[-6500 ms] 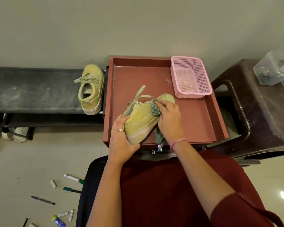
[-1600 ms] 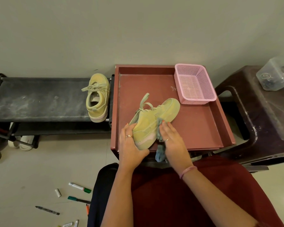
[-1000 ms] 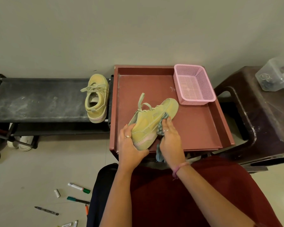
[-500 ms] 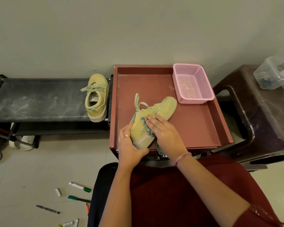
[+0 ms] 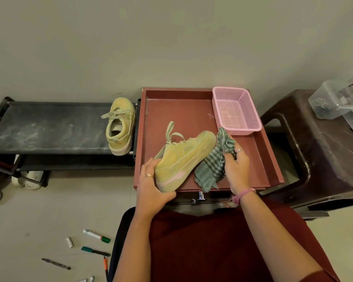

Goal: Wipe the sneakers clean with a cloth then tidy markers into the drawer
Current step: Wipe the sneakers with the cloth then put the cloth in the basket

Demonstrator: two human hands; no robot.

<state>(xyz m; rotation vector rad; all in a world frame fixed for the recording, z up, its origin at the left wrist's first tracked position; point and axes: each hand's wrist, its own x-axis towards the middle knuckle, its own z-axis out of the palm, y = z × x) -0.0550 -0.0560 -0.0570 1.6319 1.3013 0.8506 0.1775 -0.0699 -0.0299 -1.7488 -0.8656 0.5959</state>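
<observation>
Over the red drawer, the left hand grips the sneaker heel; the right hand clutches the cloth just beside it. Held by the heel alone, the sneaker could twist loose under wiping pressure.

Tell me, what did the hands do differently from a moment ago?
The right hand lifted the green cloth off the sneaker and drew it to the right, still gripping it. The left hand still holds the sneaker's heel. The other sneaker and pink basket stayed put.
</observation>
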